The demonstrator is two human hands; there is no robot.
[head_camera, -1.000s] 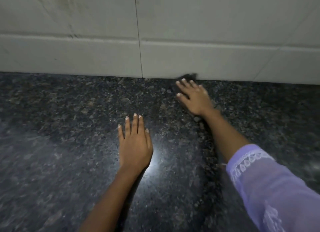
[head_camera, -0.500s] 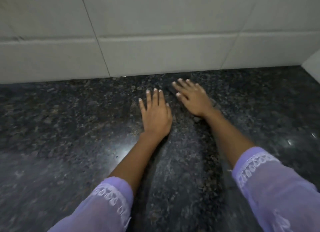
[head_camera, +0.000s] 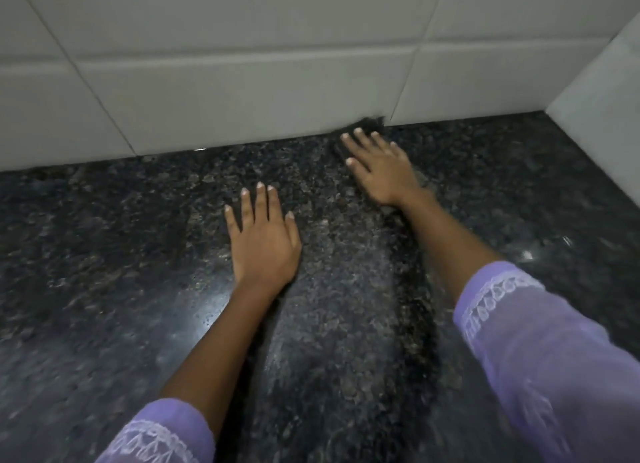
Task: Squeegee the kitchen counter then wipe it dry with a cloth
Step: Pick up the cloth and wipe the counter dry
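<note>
since half a second ago the right hand (head_camera: pixel 379 166) has slid away from the left and up to the back edge, and i now see the dark cloth (head_camera: pixel 369 123) poking out past its fingertips, against the foot of the white tiled wall (head_camera: pixel 242 92). that hand lies flat with straight fingers, pressing the cloth onto the granite counter (head_camera: pixel 104 255); most of the cloth is hidden beneath it. left hand (head_camera: pixel 263 241) rests flat, fingers spread, holding nothing, nearer me and to the left. i judge the drying wipe is under way: the cloth sits far-right of the left hand, so the right arm must pull it back. no squeegee visible.
</note>
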